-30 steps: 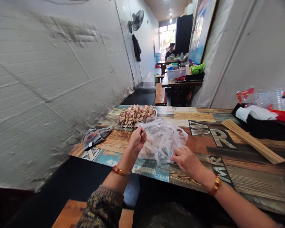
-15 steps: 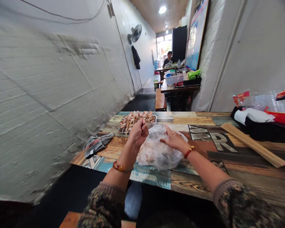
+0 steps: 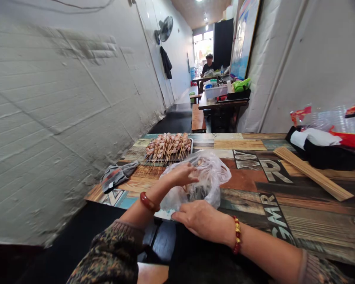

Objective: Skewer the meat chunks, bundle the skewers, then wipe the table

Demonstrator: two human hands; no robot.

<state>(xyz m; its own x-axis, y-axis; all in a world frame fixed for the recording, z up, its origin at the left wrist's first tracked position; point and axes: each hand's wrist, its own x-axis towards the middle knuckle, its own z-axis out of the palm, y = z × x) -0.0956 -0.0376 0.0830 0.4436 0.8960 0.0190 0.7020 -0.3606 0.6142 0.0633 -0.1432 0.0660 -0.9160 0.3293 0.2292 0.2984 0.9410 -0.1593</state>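
A clear plastic bag (image 3: 214,173) lies crumpled on the table with its mouth spread and pale pieces, perhaps meat, inside. Over the bag's opening is my left hand (image 3: 184,174), its fingers apart and slightly curled, with nothing visible in them. My right hand (image 3: 205,221) is closed at the near side of the bag by the table's front edge, thumb and fingers pinching the plastic rim. Beyond the bag, a metal tray (image 3: 191,146) carries many meat skewers (image 3: 168,146), sticks pointing toward me.
A grey glove or cloth (image 3: 118,176) lies left on the wood-patterned table (image 3: 242,201). To the right rest a bundle of bare wooden skewers (image 3: 313,173) and a black bag (image 3: 322,157) with packaging. A person (image 3: 208,66) sits at a far table.
My left hand has uncurled from a fist and moved lower over the bag. My right hand has come down to the near rim. The bag's mouth is now spread wider.
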